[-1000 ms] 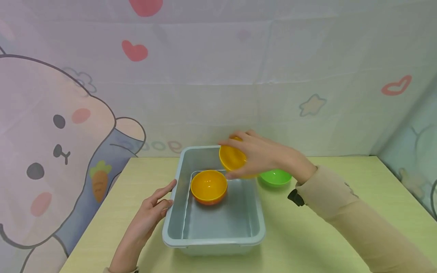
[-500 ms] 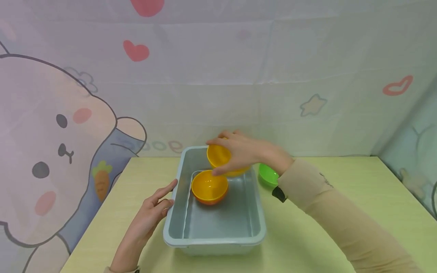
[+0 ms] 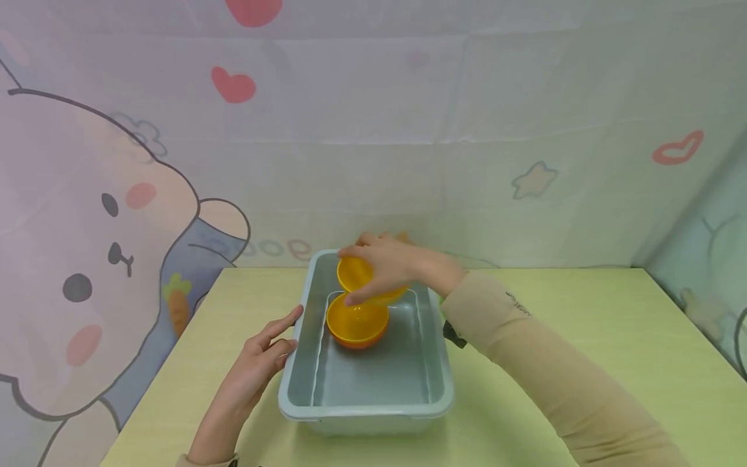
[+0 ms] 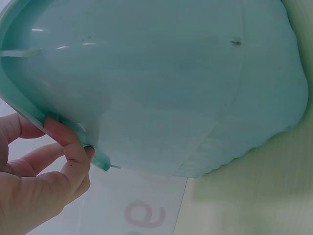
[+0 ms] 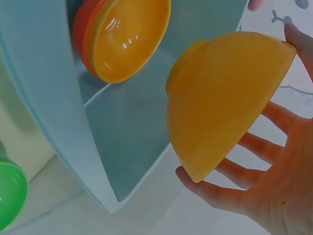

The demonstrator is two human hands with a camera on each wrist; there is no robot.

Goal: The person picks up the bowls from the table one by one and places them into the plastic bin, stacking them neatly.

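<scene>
My right hand [image 3: 388, 263] grips a yellow bowl [image 5: 230, 98] by its rim, thumb on one side and fingers spread along the other. The bowl is tilted, over the back part of a grey-blue plastic tub [image 3: 367, 412]. Inside the tub, another yellow bowl [image 3: 357, 322] sits nested in an orange bowl [image 5: 84, 36]. In the head view the held bowl partly overlaps that stack. My left hand [image 3: 253, 363] is at the tub's left side; in the left wrist view its thumb and fingers pinch the tub's rim [image 4: 22, 105].
A green bowl [image 5: 11, 193] stands on the table outside the tub, to its right, mostly hidden behind the right sleeve in the head view. The light wooden table [image 3: 560, 337] ends against a printed cloth backdrop [image 3: 373, 130].
My right hand has carried the yellow bowl leftward and slightly down, above the nested bowls. The right sleeve now covers most of the green bowl. My left hand has stayed at the tub's rim.
</scene>
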